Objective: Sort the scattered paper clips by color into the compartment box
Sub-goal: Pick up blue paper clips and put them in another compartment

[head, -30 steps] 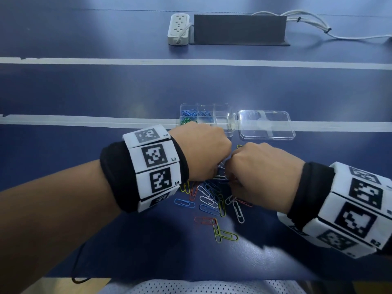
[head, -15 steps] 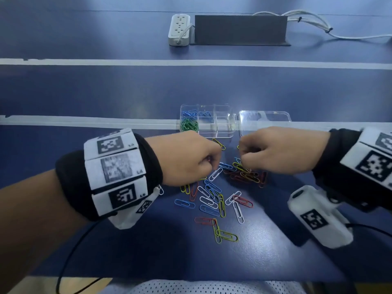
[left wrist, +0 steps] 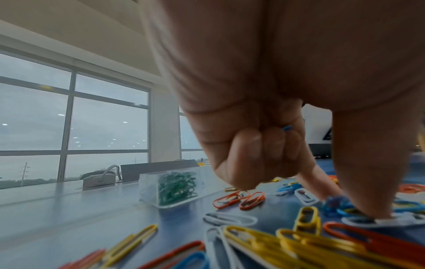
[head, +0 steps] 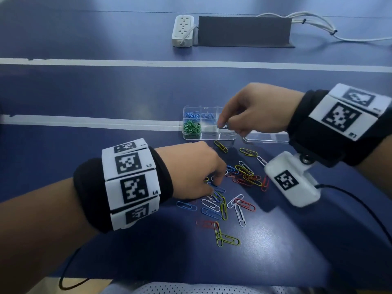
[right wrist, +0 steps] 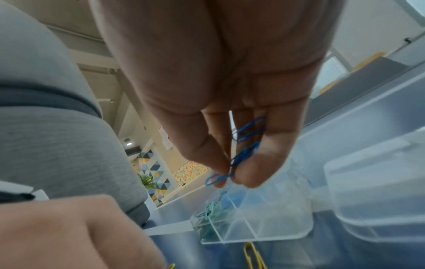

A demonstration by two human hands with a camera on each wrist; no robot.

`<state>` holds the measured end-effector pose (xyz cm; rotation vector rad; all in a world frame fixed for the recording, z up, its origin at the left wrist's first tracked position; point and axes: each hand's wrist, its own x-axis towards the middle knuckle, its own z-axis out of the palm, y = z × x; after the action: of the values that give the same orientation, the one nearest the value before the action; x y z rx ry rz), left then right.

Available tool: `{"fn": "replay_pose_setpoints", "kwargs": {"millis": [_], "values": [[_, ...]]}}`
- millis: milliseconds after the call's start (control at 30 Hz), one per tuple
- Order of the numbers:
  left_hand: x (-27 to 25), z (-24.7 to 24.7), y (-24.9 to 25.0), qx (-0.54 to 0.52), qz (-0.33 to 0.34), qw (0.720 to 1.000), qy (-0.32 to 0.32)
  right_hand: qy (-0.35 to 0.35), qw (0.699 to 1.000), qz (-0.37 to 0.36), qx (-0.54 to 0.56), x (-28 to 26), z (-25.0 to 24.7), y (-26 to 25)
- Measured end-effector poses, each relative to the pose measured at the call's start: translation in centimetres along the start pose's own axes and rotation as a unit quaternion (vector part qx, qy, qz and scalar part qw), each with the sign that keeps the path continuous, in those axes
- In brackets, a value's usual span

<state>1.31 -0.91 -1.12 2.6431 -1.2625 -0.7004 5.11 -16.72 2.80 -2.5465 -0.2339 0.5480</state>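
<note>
Right grip pinches blue paper clips above the compartment box. Left grip, fingers curled on a blue clip, presses the scattered clips on the worktop.
</note>
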Motion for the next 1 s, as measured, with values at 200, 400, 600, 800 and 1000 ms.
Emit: {"fn": "replay_pose_setpoints", "kwargs": {"millis": [200,400,600,800,1000], "values": [[-0.3,0.3,0.0,0.001,-0.002,1.000,-0.004,0.060,0.996,0.002,-0.059,1.8,0.0,-1.7],[-0.5,-0.9,0.0,-0.053,-0.021,0.998,0.016,0.117,0.983,0.016,-0.138,3.9,-0.5,-3.2],[-0.3,-2.9,-1.3,-0.085,-0.108,0.989,0.058,0.089,0.982,0.020,-0.168,4.5,-0.3,-3.6],[0.5,-4.7,-3.8,-0.156,-0.154,0.972,0.089,0.077,0.992,-0.008,-0.103,4.2,-0.5,-3.0],[2.4,-6.6,-5.4,-0.143,-0.183,0.959,0.162,0.102,0.992,-0.026,-0.075,3.4,-1.0,-1.8]]}}
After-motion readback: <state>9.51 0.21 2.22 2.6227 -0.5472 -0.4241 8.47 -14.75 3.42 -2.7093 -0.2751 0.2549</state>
